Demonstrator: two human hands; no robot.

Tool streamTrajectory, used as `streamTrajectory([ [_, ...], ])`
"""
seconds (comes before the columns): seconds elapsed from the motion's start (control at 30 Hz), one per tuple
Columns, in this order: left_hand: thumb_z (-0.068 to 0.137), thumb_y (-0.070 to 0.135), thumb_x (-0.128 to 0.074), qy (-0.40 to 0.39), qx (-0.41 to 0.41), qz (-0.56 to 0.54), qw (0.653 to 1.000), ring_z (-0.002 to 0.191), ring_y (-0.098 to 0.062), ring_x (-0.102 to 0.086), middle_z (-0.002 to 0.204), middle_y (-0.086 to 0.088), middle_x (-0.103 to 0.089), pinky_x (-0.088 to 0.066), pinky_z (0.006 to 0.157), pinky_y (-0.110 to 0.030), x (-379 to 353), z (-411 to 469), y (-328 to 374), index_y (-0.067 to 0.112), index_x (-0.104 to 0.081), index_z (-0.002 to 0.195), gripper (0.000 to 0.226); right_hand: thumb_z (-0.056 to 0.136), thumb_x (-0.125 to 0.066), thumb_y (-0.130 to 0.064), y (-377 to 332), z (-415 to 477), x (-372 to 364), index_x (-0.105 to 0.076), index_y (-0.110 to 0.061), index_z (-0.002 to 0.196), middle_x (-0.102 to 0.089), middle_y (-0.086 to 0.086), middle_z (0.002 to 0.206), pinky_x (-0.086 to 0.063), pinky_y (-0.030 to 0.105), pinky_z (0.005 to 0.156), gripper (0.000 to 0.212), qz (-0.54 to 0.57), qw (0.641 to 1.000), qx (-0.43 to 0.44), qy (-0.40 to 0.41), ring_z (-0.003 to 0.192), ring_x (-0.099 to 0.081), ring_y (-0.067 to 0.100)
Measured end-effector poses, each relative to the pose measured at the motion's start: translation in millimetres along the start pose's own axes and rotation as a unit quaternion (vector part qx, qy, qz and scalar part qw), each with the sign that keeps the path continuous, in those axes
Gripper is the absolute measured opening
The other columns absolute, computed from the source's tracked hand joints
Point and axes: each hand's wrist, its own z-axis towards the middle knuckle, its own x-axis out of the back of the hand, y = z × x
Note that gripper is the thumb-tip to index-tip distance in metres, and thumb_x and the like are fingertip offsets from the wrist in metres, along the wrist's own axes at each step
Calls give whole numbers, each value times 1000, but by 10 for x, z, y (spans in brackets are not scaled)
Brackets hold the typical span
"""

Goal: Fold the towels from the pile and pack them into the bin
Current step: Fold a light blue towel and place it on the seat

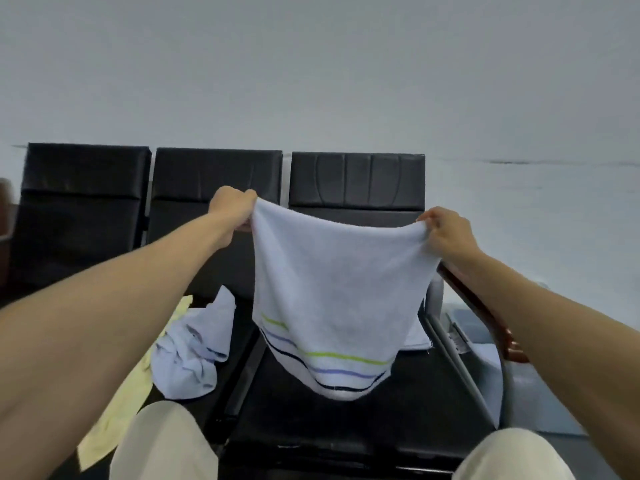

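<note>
White towel (332, 282) with green, blue and dark stripes near its lower hem hangs in the air, spread between both hands above the right-hand seat of a black bench (346, 420). It touches nothing below. The left hand (232, 209) pinches one top corner and the right hand (446, 233) pinches the other, the two held well apart. The top edge sags a little between them and the lower hem bellies forward.

That sag suggests a light, soft terry cloth with no stiffness of its own. It will probably drape wherever it is unsupported and crease where it is laid. It does not look slippery or fragile, so a plain pinch at the corners seems enough. For the next fold the corners look like the best holds, brought together or lowered so the hem meets the seat first.

On the middle seat, to the left, lies the pile: a crumpled pale blue towel (194, 351) on top of a yellow towel (114, 410) that trails toward the person's knee. A pale flat piece of cloth (415, 336) shows just behind the hanging towel on the right seat; whether it is a folded towel I cannot tell. Beyond the wooden armrest (485, 313) at the right sits what appears to be the bin (481, 327), mostly hidden by the right forearm.
</note>
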Motion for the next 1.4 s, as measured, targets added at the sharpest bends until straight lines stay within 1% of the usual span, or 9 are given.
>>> streamTrajectory([
  [0.13, 90, 20, -51, 19, 40, -160, 986, 68, -19, -57, 85, -6, -59, -49, 66, -29, 167, -15, 284, 6, -56, 105, 21, 98, -37, -8, -296, 130, 231, -62, -7, 113, -62, 12, 118, -37, 25, 80, 29, 7, 1000, 9, 20, 106, -54, 29],
  [0.3, 90, 30, -65, 40, 45, -240, 969, 88, -18, -61, 97, -3, -61, -51, 80, -31, 227, -45, 405, 12, -52, 110, 30, 95, -48, -10, -495, 211, 340, -69, -15, 95, -64, 6, 111, -40, 26, 79, 22, 117, 992, -45, 16, 100, -55, 22],
  [0.47, 86, 18, -68, 78, 37, -191, 978, 90, -18, -58, 83, 3, -59, -45, 73, -29, 283, -37, 386, 15, -58, 78, 13, 92, -56, -14, -507, 217, 401, -71, -18, 79, -66, 3, 100, -45, 27, 72, 21, 170, 982, -74, -27, 96, -56, 20],
  [0.6, 84, 10, -72, 84, 18, -140, 986, 106, -24, -56, 111, -4, -59, -51, 91, -38, 347, 7, 277, 14, -59, 104, 24, 85, -72, -35, -518, 116, 522, -74, -15, 93, -68, 0, 103, -48, 26, 80, 22, 203, 961, -80, -169, 95, -62, 16],
  [0.7, 89, 9, -67, 34, -3, -69, 997, 110, -25, -56, 119, -6, -57, -52, 91, -41, 403, -9, 192, 15, -60, 110, 23, 76, -81, -18, -498, 58, 579, -71, -12, 103, -66, 0, 103, -48, 20, 73, 30, 158, 952, -64, -254, 92, -63, 13],
  [0.83, 94, 7, -60, -92, 17, -26, 995, 108, -25, -59, 115, -8, -62, -49, 87, -38, 459, -123, 179, 13, -67, 104, 14, 78, -78, -16, -452, 46, 508, -65, -15, 70, -57, 0, 79, -40, 22, 69, 15, -53, 980, 7, -194, 81, -52, 19],
  [0.97, 83, 3, -72, -190, 9, 19, 982, 108, -22, -60, 114, -8, -65, -48, 96, -38, 440, -169, 186, 11, -69, 104, 22, 88, -67, -21, -421, 49, 419, -45, -16, 51, -38, 0, 56, -27, 22, 50, 43, -164, 974, 27, -153, 57, -36, 13],
  [1.23, 80, 10, -77, -22, -199, 247, 948, 92, -20, -61, 89, -5, -66, -46, 79, -29, 119, -150, 100, 5, -76, 92, 13, 88, -65, -20, -312, 19, 330, -67, -15, 79, -60, 8, 87, -37, 38, 83, 11, -249, 968, 32, -29, 88, -53, 30],
  [1.4, 81, 11, -77, -15, -235, 295, 926, 95, -24, -65, 95, -9, -72, -49, 82, -31, 70, -182, 8, 8, -77, 96, 16, 86, -65, -16, -258, -49, 334, -66, -10, 99, -63, 17, 103, -40, 33, 72, 14, -229, 973, 43, -12, 92, -58, 36],
])
